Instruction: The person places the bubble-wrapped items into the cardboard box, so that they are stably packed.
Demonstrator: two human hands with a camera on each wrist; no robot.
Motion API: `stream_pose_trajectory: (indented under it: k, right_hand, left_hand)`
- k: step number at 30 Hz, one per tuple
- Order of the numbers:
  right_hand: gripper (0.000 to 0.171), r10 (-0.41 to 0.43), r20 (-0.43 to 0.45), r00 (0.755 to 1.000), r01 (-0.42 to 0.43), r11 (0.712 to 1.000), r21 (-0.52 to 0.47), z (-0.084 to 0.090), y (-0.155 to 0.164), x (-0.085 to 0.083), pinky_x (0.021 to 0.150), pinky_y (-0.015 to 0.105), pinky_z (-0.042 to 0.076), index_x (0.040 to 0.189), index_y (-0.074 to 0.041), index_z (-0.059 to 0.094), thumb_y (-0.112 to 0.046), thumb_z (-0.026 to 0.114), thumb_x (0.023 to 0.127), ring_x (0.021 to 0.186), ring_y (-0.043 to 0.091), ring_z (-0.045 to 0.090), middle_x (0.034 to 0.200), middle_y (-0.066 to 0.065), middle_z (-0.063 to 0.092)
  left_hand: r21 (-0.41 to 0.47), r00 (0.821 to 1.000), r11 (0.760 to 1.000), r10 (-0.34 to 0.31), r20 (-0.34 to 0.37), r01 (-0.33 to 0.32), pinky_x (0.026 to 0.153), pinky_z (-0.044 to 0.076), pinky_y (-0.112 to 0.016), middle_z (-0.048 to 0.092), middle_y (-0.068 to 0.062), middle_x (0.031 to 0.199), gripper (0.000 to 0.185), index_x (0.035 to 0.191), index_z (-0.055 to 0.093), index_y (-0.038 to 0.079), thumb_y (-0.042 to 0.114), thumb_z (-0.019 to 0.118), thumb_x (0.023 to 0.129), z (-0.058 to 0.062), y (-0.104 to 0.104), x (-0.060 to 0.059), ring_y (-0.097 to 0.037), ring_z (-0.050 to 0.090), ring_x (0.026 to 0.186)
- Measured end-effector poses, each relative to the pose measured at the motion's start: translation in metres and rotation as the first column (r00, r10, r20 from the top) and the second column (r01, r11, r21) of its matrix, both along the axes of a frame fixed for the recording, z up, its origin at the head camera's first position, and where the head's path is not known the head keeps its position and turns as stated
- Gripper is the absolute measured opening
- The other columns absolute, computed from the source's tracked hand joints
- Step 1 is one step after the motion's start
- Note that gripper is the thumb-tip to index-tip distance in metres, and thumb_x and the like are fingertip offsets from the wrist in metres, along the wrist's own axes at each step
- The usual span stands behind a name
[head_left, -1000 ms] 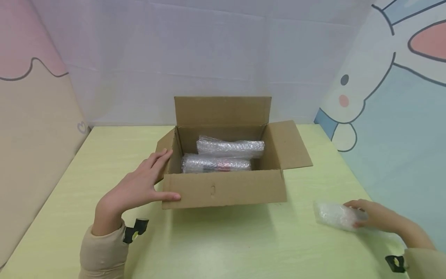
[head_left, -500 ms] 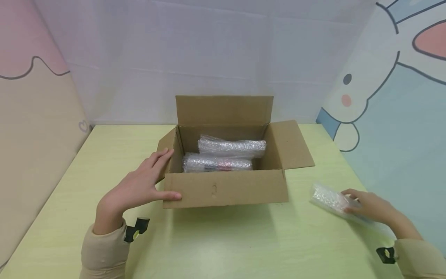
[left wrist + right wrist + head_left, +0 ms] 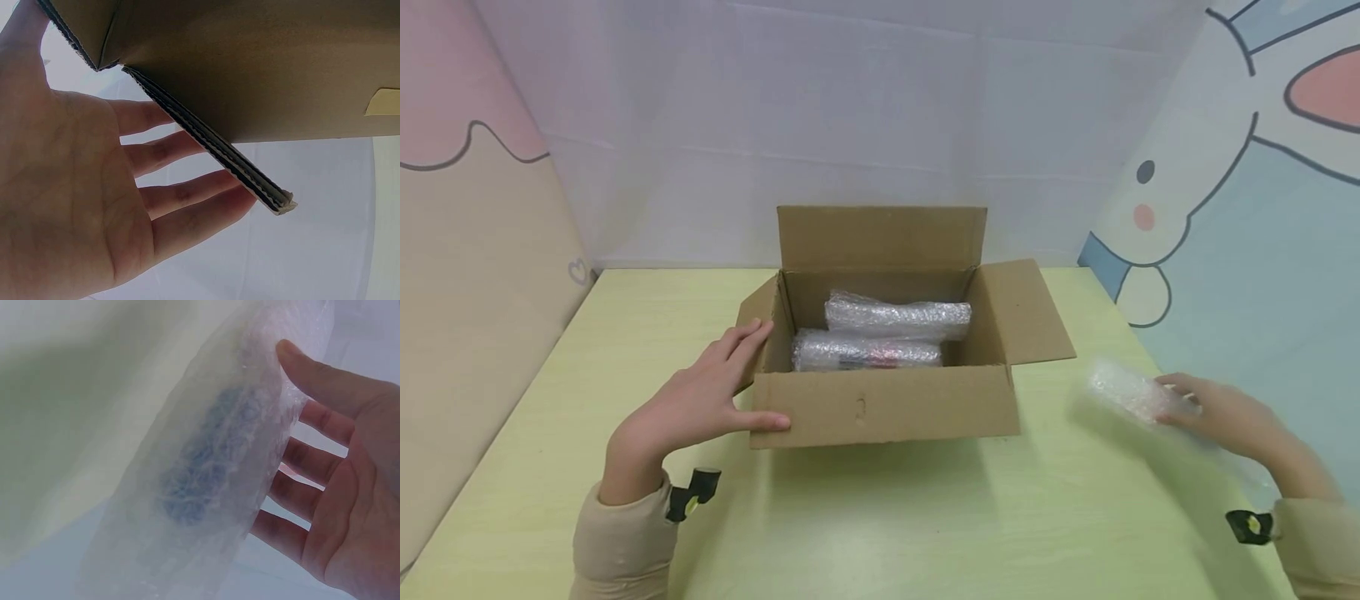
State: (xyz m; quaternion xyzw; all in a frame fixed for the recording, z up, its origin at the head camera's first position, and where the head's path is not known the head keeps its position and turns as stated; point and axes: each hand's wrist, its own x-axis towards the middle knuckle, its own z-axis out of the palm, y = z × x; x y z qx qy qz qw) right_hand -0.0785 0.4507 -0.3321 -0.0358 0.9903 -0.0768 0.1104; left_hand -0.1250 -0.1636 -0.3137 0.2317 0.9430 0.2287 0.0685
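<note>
An open cardboard box (image 3: 883, 408) stands at the middle of the table. Inside lie two bubble-wrapped packages, the rear one (image 3: 898, 317) and the front one (image 3: 865, 352), which shows red and dark patches. My left hand (image 3: 692, 404) touches the box's left flap (image 3: 212, 144) with nearly straight fingers, its thumb spread across the front flap. Over the table's right side my right hand (image 3: 1225, 417) grips another bubble-wrapped package (image 3: 1127, 392) between thumb and fingers. Something blue shows through that wrap in the right wrist view, but its kind cannot be made out.
The box's right flap (image 3: 1026, 308) is folded outward and its rear flap (image 3: 880, 239) stands up. Behind the pale yellow table (image 3: 865, 525) hangs a white cloth (image 3: 850, 108). A wall with a painted cartoon (image 3: 1262, 275) borders the right side.
My right hand and its package have moved away from me, and the package is now raised off the table, with a shadow beneath. The left hand and box have stayed put.
</note>
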Motion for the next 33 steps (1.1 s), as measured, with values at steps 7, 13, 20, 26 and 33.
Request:
stream_pose_trajectory:
  k: [7, 13, 20, 26, 33]
  right_hand:
    - [0.067, -0.057, -0.108, 0.992, 0.065, 0.996, 0.065, 0.040, 0.004, -0.013, 0.074, 0.061, 0.046, 0.133, 0.009, 0.044, -0.041, 0.062, 0.093, 0.102, 0.056, 0.054, 0.122, 0.041, 0.052]
    - [0.059, -0.012, -0.251, 0.968, 0.042, 0.992, 0.116, 0.077, -0.009, -0.023, 0.073, 0.060, 0.046, 0.130, 0.010, 0.047, -0.028, 0.068, 0.090, 0.097, 0.053, 0.055, 0.116, 0.040, 0.055]
    - [0.058, 0.060, -0.298, 0.953, -0.022, 0.991, 0.129, 0.115, -0.042, -0.037, 0.078, 0.062, 0.045, 0.132, 0.003, 0.050, -0.028, 0.071, 0.088, 0.102, 0.048, 0.056, 0.122, 0.032, 0.057]
    - [0.059, 0.153, -0.298, 0.942, -0.102, 0.978, 0.181, 0.138, -0.082, -0.046, 0.081, 0.060, 0.046, 0.136, -0.005, 0.052, -0.033, 0.071, 0.087, 0.106, 0.044, 0.059, 0.123, 0.027, 0.061]
    - [0.055, 0.251, -0.292, 0.923, -0.209, 0.963, 0.169, 0.158, -0.135, -0.051, 0.084, 0.057, 0.047, 0.138, -0.012, 0.053, -0.036, 0.068, 0.090, 0.113, 0.040, 0.060, 0.135, 0.016, 0.058]
  left_hand:
    - [0.006, 1.000, 1.000, 0.003, 0.008, -0.003, 0.090, 0.047, -0.057, 0.021, -0.014, 0.158, 0.114, 0.157, 0.010, 0.019, 0.071, 0.067, 0.073, 0.001, 0.000, 0.001, -0.038, 0.039, 0.135]
    - [0.003, 1.000, 1.000, 0.006, 0.007, -0.006, 0.089, 0.047, -0.057, 0.021, -0.014, 0.158, 0.114, 0.157, 0.010, 0.019, 0.072, 0.066, 0.073, 0.001, 0.000, 0.001, -0.038, 0.038, 0.135]
    - [0.003, 1.000, 1.000, 0.006, 0.011, -0.006, 0.089, 0.047, -0.058, 0.021, -0.013, 0.159, 0.115, 0.157, 0.010, 0.019, 0.072, 0.066, 0.073, 0.002, 0.001, 0.001, -0.037, 0.037, 0.136]
    - [0.000, 1.000, 1.000, 0.003, 0.009, -0.003, 0.088, 0.047, -0.058, 0.021, -0.014, 0.158, 0.115, 0.157, 0.009, 0.019, 0.072, 0.066, 0.073, 0.002, 0.001, 0.000, -0.037, 0.038, 0.135]
    - [-0.004, 1.000, 1.000, 0.002, 0.003, -0.002, 0.086, 0.048, -0.058, 0.021, -0.014, 0.158, 0.114, 0.157, 0.009, 0.019, 0.072, 0.066, 0.073, 0.001, 0.000, 0.000, -0.038, 0.038, 0.135]
